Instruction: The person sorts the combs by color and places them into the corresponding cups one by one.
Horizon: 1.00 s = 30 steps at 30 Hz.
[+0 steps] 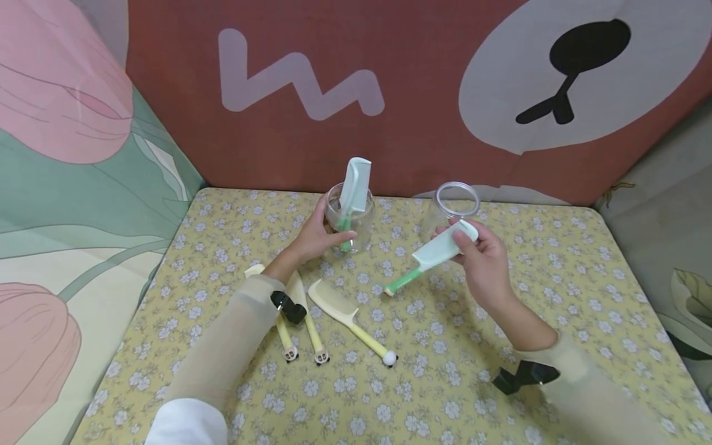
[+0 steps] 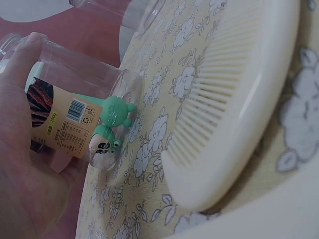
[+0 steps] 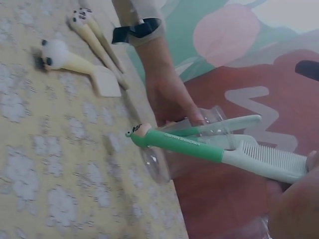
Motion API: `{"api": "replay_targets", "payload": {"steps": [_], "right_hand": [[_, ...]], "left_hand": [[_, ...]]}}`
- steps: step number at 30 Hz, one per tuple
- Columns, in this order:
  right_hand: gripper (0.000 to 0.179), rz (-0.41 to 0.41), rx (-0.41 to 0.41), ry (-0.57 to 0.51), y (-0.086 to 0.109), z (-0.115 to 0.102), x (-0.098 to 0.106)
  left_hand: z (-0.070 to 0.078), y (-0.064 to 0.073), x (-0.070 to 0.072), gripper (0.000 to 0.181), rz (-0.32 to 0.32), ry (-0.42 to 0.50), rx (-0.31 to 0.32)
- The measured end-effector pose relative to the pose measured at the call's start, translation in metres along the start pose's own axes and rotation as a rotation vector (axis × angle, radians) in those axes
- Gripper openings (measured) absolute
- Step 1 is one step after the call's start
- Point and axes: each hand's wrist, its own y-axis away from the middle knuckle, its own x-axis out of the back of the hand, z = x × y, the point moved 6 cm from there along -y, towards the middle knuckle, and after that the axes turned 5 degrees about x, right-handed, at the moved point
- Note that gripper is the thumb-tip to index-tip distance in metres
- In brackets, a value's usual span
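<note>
My left hand [image 1: 313, 236] grips a clear plastic jar [image 1: 364, 233] from its left side, thumb across the front. Two pale mint combs [image 1: 356, 185] with green handles stand in it, teeth ends up past the rim. Their round green character heads [image 2: 114, 110] sit at the jar's bottom, beside a printed label [image 2: 67, 117]. To the right, my right hand [image 1: 488, 266] pinches a third mint comb [image 1: 442, 248] by the far end of its toothed part. That comb's green handle [image 3: 184, 145] points down and left, its character-head tip near the tablecloth in the head view.
A second clear jar [image 1: 457, 201] stands at the back right, partly behind my right hand. Three cream combs [image 1: 336, 303] with yellow handles lie near my left forearm, two partly under it. A brown printed backdrop [image 1: 417, 142] rises behind the flowered tablecloth [image 1: 445, 371].
</note>
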Motion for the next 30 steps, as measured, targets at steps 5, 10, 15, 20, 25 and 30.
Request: {"api": "replay_targets", "payload": {"steps": [5, 10, 15, 20, 25, 30], "right_hand": [[0.024, 0.034, -0.023, -0.047, -0.012, -0.005, 0.004], [0.031, 0.049, -0.014, -0.077, -0.025, -0.013, 0.005], [0.025, 0.069, 0.002, -0.066, -0.037, -0.024, 0.005], [0.025, 0.080, 0.007, -0.071, -0.050, -0.035, 0.003], [0.028, 0.067, 0.029, -0.069, -0.064, -0.048, -0.001], [0.029, 0.060, 0.062, -0.074, -0.078, -0.060, -0.008]], "left_hand": [[0.001, 0.000, 0.000, 0.099, -0.005, 0.005, 0.010], [0.001, 0.000, 0.000, 0.099, -0.004, 0.008, 0.001], [0.002, 0.001, 0.000, 0.100, -0.004, 0.011, 0.000], [0.003, 0.001, 0.000, 0.100, -0.005, 0.005, 0.017], [0.001, 0.000, 0.000, 0.100, -0.001, -0.004, 0.013], [-0.021, -0.009, 0.001, 0.103, 0.009, 0.006, 0.012]]}}
